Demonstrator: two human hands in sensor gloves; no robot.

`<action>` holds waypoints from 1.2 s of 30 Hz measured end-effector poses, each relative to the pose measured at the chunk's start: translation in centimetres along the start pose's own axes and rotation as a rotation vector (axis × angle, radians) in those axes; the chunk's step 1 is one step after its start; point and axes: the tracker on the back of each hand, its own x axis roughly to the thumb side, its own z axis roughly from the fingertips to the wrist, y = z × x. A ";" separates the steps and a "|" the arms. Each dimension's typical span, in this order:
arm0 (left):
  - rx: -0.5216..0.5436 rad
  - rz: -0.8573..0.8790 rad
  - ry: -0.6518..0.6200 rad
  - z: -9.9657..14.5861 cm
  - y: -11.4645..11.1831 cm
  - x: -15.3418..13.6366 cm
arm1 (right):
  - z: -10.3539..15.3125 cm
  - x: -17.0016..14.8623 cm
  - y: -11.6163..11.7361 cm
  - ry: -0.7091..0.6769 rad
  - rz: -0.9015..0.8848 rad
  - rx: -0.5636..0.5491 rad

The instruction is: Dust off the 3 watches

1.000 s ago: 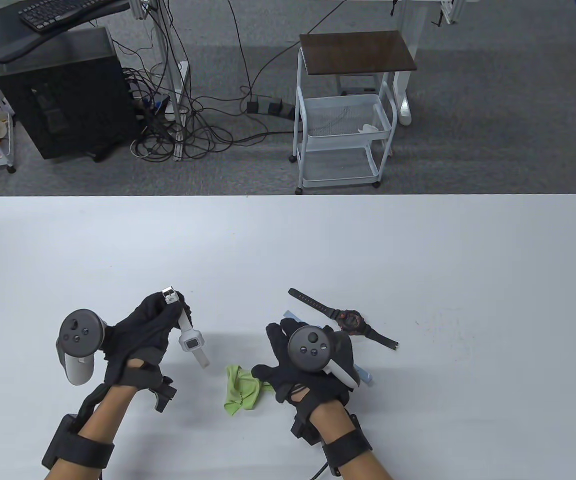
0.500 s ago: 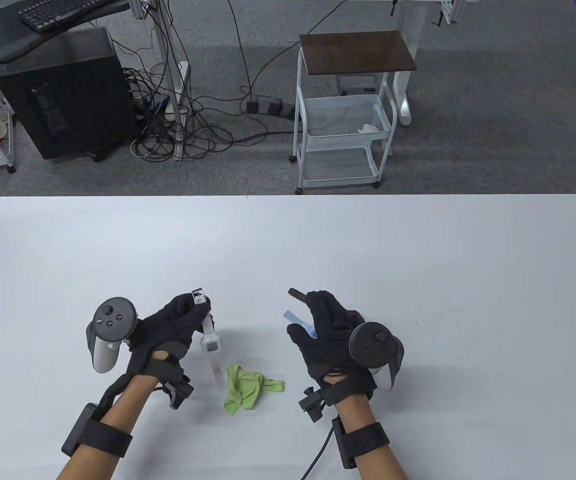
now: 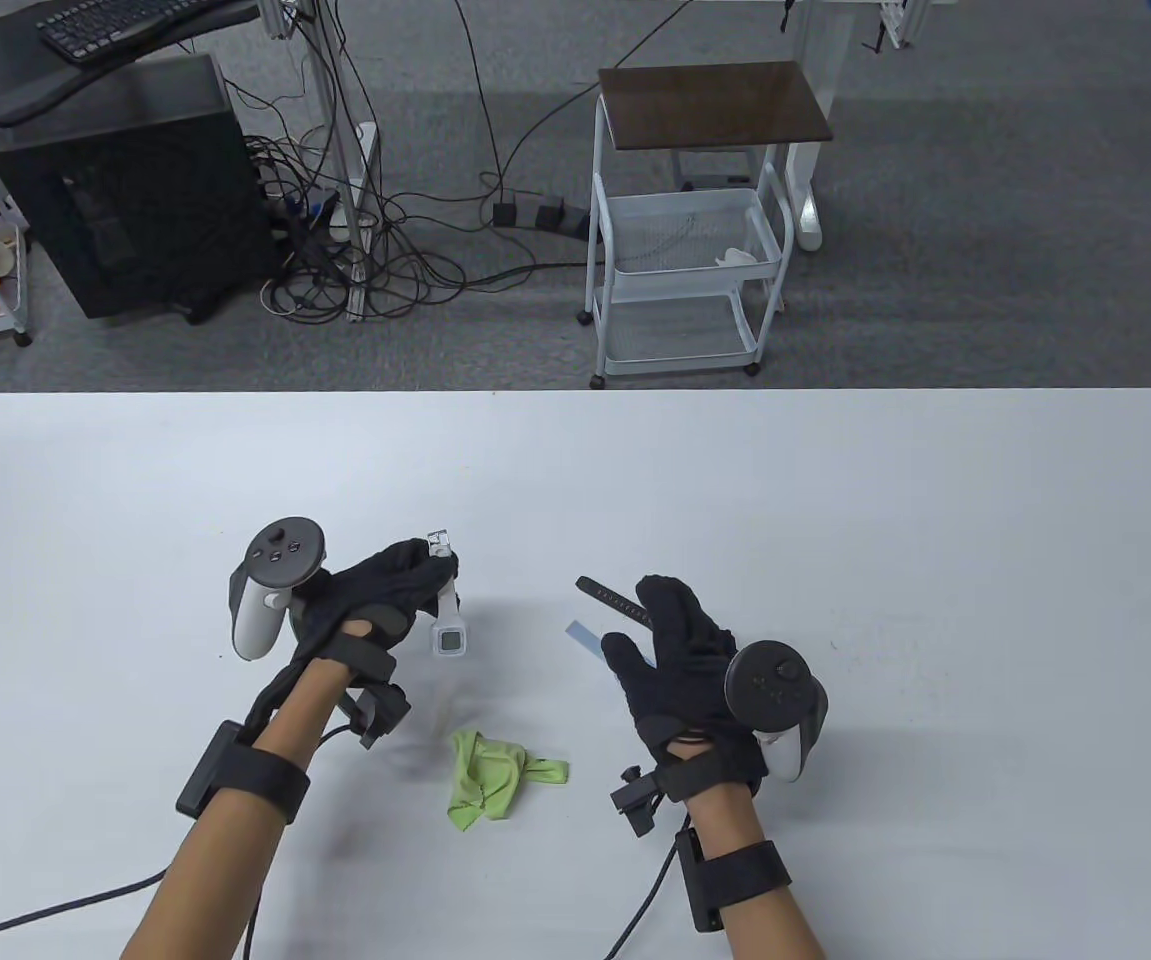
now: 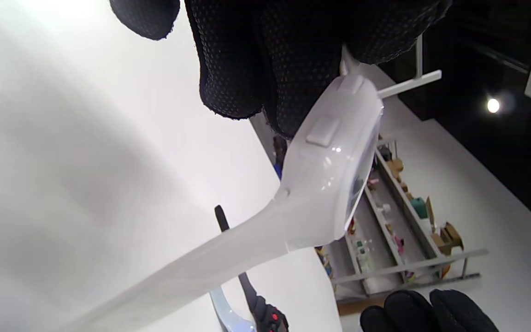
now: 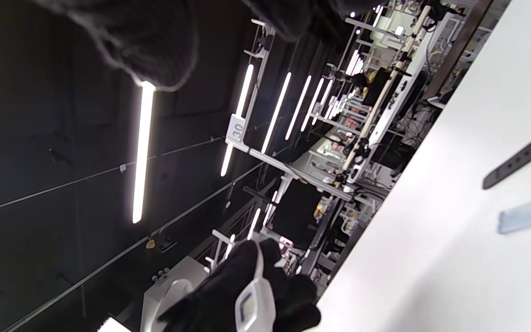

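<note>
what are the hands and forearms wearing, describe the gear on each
Both the left hand and right hand wear black textured gloves. A tracker is strapped to the back of each: the left tracker has a dark round top with buttons and a light grey handle, and the right tracker matches it. Black straps circle the wrists and forearms, holding small black boxes with dark cables trailing off. No sleeves.

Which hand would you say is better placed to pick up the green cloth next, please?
Probably the right hand: its fingers look straight and empty above the black watch. The left hand already holds the white watch off the table. The cloth lies between them.
</note>
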 end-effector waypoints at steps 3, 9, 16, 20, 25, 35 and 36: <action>-0.007 -0.043 0.023 -1.2 0.5 -0.5 | 0.0 0.0 -0.1 0.002 -0.003 0.002; 0.024 -0.079 0.092 -3.1 1.8 -1.8 | 0.0 -0.3 -0.1 0.012 -0.002 0.001; 0.025 -0.125 0.171 -4.5 1.8 -3.5 | 0.0 -0.4 0.0 0.016 0.007 0.010; 0.023 -0.197 0.229 -5.2 1.4 -4.1 | -0.1 -0.5 0.3 0.016 0.023 0.023; 0.017 -0.265 0.325 -6.1 1.0 -4.9 | 0.0 -0.5 0.4 0.019 0.030 0.030; 0.005 -0.379 0.399 -7.1 0.3 -5.6 | 0.0 -0.6 0.6 0.021 0.038 0.040; 0.004 -0.402 0.399 -7.2 0.2 -5.6 | 0.0 -0.6 0.7 0.022 0.038 0.041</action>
